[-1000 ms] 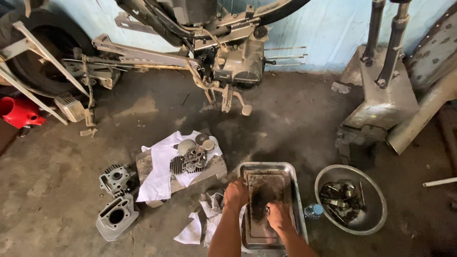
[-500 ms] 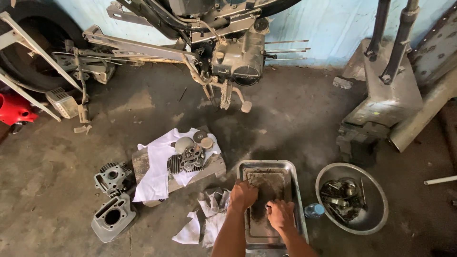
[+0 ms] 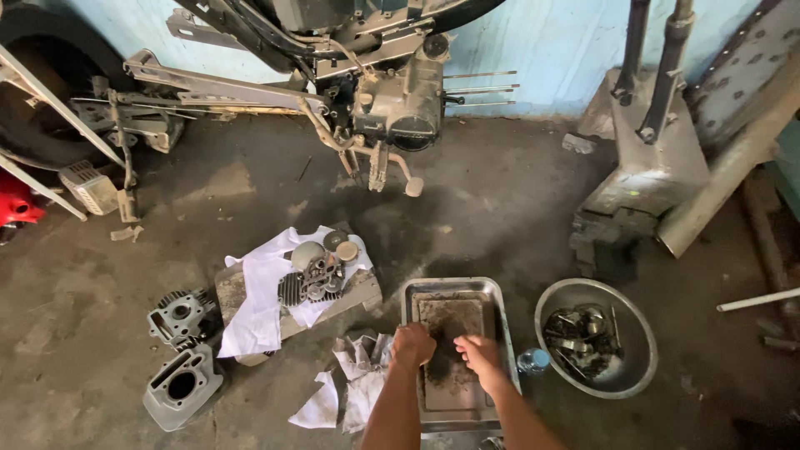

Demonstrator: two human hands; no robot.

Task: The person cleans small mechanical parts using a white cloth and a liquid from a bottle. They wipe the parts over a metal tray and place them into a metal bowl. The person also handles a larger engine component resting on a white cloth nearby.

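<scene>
Metal tray (image 3: 493, 293) unmoved; both hands (image 3: 446, 350) remain inside it.

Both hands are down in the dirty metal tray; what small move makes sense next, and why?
Probably keep scrubbing whatever lies under the hands: the left hand and right hand both rest in the metal tray, over dark grime. What they grip is too small to tell. The bowl of parts sits close by.

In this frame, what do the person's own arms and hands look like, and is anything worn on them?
Both forearms come up from the bottom edge, bare, with no sleeve in view. The left hand and right hand wear no gloves, and no watch, ring or wristband shows. Both look smudged with dark grime, though the view is too small to be sure.
</scene>
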